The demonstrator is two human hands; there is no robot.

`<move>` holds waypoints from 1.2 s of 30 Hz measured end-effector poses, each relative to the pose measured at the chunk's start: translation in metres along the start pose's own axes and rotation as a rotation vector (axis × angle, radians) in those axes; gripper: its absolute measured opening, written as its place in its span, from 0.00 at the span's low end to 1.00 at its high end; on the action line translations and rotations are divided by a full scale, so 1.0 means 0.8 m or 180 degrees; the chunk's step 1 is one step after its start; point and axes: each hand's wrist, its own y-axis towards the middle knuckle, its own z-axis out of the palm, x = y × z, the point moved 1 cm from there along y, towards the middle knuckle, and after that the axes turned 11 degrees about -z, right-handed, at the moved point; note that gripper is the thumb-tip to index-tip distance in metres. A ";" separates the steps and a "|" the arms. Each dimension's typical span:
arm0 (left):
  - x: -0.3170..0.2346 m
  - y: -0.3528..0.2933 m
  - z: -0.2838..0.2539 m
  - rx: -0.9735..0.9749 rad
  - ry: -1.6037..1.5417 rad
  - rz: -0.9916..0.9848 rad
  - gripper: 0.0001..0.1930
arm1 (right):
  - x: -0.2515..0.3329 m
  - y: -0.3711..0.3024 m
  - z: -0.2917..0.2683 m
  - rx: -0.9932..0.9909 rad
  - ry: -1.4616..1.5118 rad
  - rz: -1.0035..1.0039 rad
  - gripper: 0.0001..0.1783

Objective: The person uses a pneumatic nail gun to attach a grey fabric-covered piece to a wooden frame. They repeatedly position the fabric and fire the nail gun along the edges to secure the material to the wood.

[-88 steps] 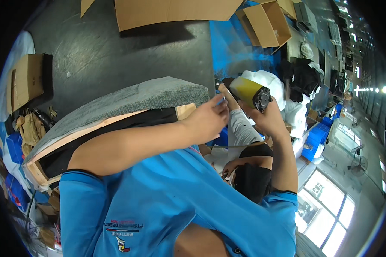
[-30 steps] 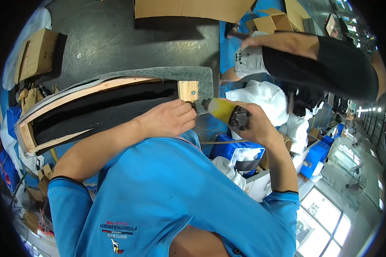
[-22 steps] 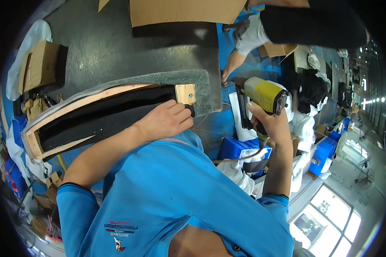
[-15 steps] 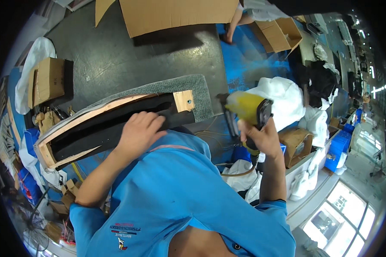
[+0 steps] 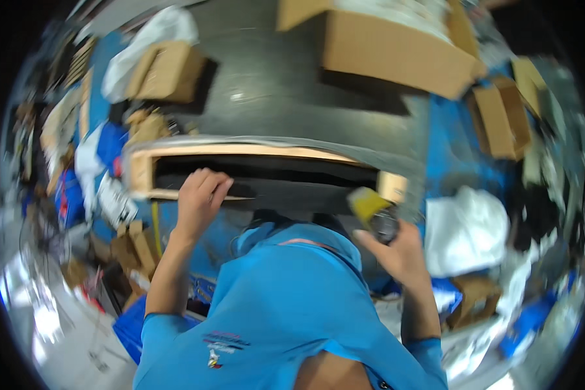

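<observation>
Pressing down on the wooden frame (image 5: 175, 153) near its left end, the left hand (image 5: 198, 198) lies flat with fingers spread, while the right hand (image 5: 403, 253) grips a yellow staple gun (image 5: 374, 211) beside the frame's right end. Keeping the frame pinned before bringing the gun's nose square to the wood would serve best.

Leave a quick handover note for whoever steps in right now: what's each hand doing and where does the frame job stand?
Left hand: resting on the lower rail of the long wooden frame, near its left end.
Right hand: gripping the yellow power tool, held just off the frame's right end, not touching it.
Done: grey fabric lies over the frame's top and right end.
Left: cannot tell how far the fastening has got; check the edges.
</observation>
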 end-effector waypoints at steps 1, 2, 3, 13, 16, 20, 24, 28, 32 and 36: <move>0.031 -0.001 -0.021 -0.0379 0.0109 -0.0030 0.04 | 0.004 0.003 0.008 -0.0045 -0.0081 0.0201 0.31; 0.076 -0.007 -0.039 -0.0747 0.0205 -0.0314 0.04 | 0.008 0.006 0.017 -0.0092 -0.0205 0.0427 0.27; 0.110 -0.010 -0.064 -0.1127 0.0367 -0.0557 0.05 | 0.002 0.008 0.026 -0.0241 -0.0273 0.0438 0.23; 0.332 -0.090 -0.088 -0.0241 -0.1868 -0.2491 0.23 | 0.054 0.041 0.109 -0.1062 -0.0343 0.0708 0.15; 0.313 -0.082 -0.122 0.0141 -0.0527 -0.2493 0.22 | 0.055 0.037 0.122 -0.1264 -0.0359 0.0193 0.13; 0.317 -0.086 -0.135 0.0492 0.0242 -0.2569 0.27 | 0.090 0.073 0.152 -0.1497 -0.2298 -0.0650 0.24; 0.290 -0.094 -0.140 0.0253 0.0413 -0.2369 0.28 | 0.053 0.110 0.192 -0.1235 -0.2454 -0.0976 0.42; 0.269 -0.116 -0.150 0.0265 0.0286 -0.2577 0.28 | 0.045 0.098 0.215 -0.1008 -0.2158 -0.1164 0.44; 0.294 -0.147 -0.144 0.0559 -0.0029 -0.2799 0.24 | 0.052 0.096 0.220 -0.0729 -0.1690 -0.0986 0.48; 0.307 -0.129 -0.134 -0.0069 -0.1024 -0.2505 0.19 | 0.089 0.089 0.219 -0.0289 -0.1924 -0.0159 0.49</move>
